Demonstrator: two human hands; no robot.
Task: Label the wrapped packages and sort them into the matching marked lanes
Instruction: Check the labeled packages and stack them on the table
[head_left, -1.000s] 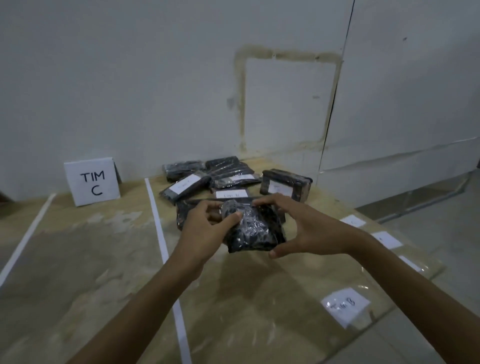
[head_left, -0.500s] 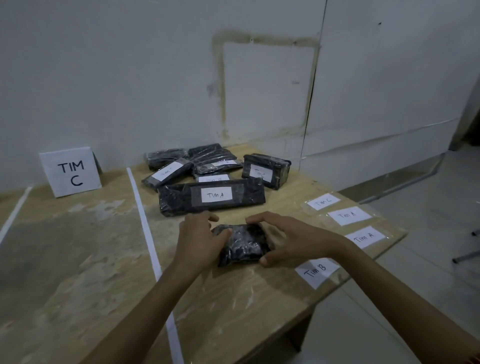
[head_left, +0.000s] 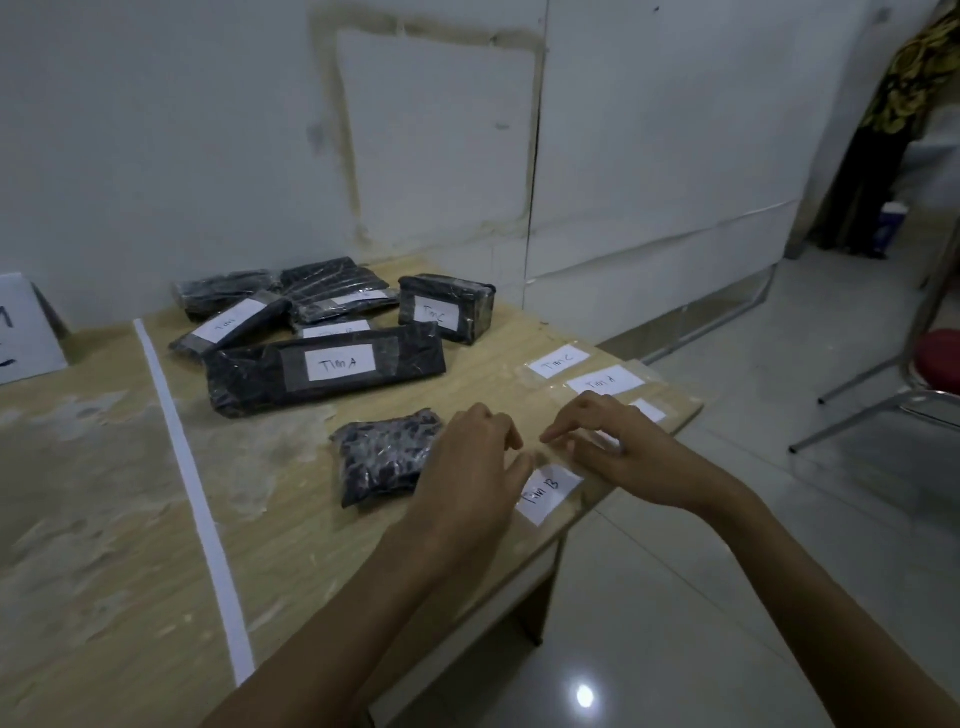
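A small black plastic-wrapped package (head_left: 387, 457), bearing no label, lies flat on the pale wooden counter (head_left: 311, 545), just right of the white tape lane line (head_left: 197, 493) and near the long black package marked "Tim A" (head_left: 327, 371). The left hand (head_left: 467, 462) hovers beside it, its fingers (head_left: 524, 465) bent over the white paper "Tim B" label (head_left: 550, 491); whether they pinch it I cannot tell. The right hand (head_left: 623, 447) rests relaxed fingertips on the clear tape there, grasping nothing.
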